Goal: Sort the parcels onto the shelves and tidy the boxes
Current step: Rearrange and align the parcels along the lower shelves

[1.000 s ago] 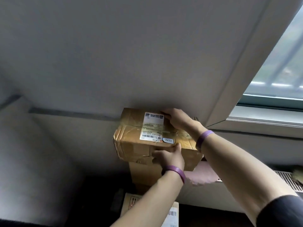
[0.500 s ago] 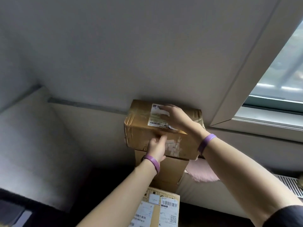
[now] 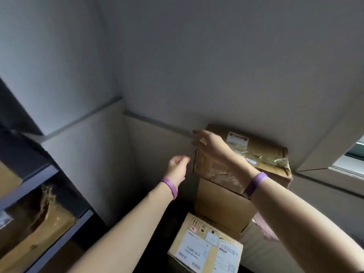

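A taped brown parcel (image 3: 262, 154) with a white label lies on top of a stack, resting on a plain cardboard box (image 3: 222, 205). My right hand (image 3: 210, 144) hovers over the parcel's left end, fingers spread, holding nothing. My left hand (image 3: 177, 168) is just left of the parcel, apart from it, fingers loosely curled and empty. Both wrists wear purple bands. Below the stack sits another box (image 3: 204, 247) with shipping labels and handling symbols.
A dark metal shelf unit (image 3: 29, 186) stands at the left, with crumpled taped parcels (image 3: 33, 223) on its levels. A grey wall corner lies behind the stack. A window frame (image 3: 346, 164) is at the right. Something pink (image 3: 266, 227) shows beside the stack.
Both hands have let go of the top parcel, which now rests on the stack. My left hand has drawn away to the left. The view has swung left, bringing the shelf unit into sight.
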